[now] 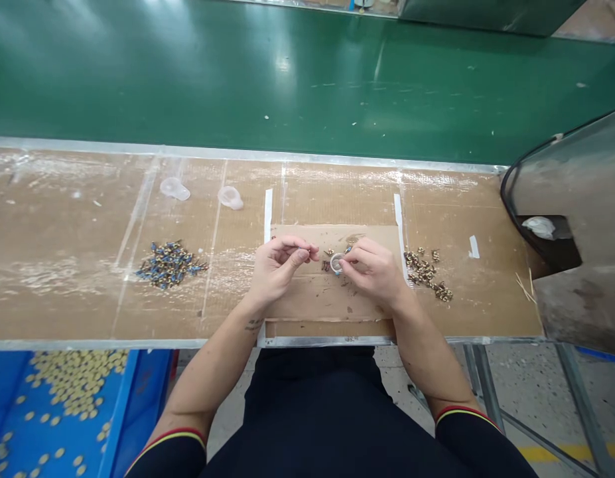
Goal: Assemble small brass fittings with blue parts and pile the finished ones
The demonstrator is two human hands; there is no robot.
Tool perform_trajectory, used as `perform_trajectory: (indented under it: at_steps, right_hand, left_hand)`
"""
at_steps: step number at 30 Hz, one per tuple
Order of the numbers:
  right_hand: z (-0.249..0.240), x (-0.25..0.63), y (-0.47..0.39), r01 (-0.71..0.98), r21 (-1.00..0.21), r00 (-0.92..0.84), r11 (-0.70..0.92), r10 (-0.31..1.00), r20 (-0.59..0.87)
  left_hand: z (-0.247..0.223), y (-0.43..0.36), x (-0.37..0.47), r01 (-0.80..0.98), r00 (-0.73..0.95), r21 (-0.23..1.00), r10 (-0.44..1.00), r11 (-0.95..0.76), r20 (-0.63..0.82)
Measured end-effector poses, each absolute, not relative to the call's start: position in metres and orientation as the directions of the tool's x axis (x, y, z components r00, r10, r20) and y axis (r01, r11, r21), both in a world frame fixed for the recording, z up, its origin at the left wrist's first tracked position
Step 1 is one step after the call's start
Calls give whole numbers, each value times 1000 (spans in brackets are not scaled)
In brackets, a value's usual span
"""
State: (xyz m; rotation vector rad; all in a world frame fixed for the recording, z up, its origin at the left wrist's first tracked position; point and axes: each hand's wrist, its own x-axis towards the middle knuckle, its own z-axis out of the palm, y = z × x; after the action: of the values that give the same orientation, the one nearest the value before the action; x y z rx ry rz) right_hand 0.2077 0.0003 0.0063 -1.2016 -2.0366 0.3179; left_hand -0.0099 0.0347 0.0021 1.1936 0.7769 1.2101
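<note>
My left hand [283, 264] hovers over the cardboard sheet [307, 302], its thumb and fingers drawn together. Anything pinched there is too small to make out. Across from it, my right hand [371, 269] is closed in a pinch at a small round cup [333, 263] with a pale rim. The fingertips overlap the cup's right side, so I cannot tell whether they grip it or something tiny at it. A few small brass-coloured pieces [326, 265] lie beside the cup.
Left lies a pile of small brass-and-blue parts [170, 264]; right, a pile of brass-coloured parts [426, 272]. Two translucent cups [174, 188] lie farther back. A green belt [287, 79] runs behind the table. A metal housing [586, 219] borders the right; a blue bin [123, 411] stands lower left.
</note>
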Motion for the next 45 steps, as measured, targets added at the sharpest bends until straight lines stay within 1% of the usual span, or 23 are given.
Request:
perform_trajectory:
  at_steps: [3,7,11,15,17,20,23,26,30,32,35,40,45]
  right_hand:
    - [6,208,0,673,-524,-257,523,829,497]
    - [6,207,0,651,-517,-298,556,814,499]
    - [5,206,1,663,-503,-263,555,801,538]
    - [6,207,1,632,-535,-295,560,813,503]
    - [9,209,0,624,-572,-240,532,827,508]
    - [15,211,-2,592,-637,-65,494,817,573]
    - [20,209,-5,507,-691,79,515,771,632]
    - [21,205,-6,451,-710,146,541,740,657]
    - [21,202,-8,419,-715,181,560,720,670]
    - [21,202,-9,419,-712,167,564,723,671]
    - [21,202,-10,417,-711,133,566,736,664]
    - [21,202,-11,408,-718,122,563,746,655]
    - [20,202,-12,465,-725,140,508,766,627]
  left_hand:
    - [1,34,-11,-245,234,967,963,-73,132]
    - [-3,36,-12,-207,245,969,951,-139,188]
    - [-7,38,-12,-198,283,964,932,-176,228]
    - [-8,36,-10,-167,316,967,919,-191,236]
    - [-9,35,-9,-158,323,968,916,-198,240]
    - [-9,33,-6,-158,330,965,909,-211,253]
    - [-9,28,-2,-142,336,963,904,-228,264]
    - [-10,22,0,-89,357,959,890,-269,283]
    - [-16,15,1,-2,370,903,838,-430,401]
    - [-20,14,1,41,381,854,798,-519,467]
    - [-22,14,1,92,405,788,746,-609,528]
    - [-16,16,2,114,413,730,700,-674,582]
    - [-10,17,2,139,432,709,686,-692,585]
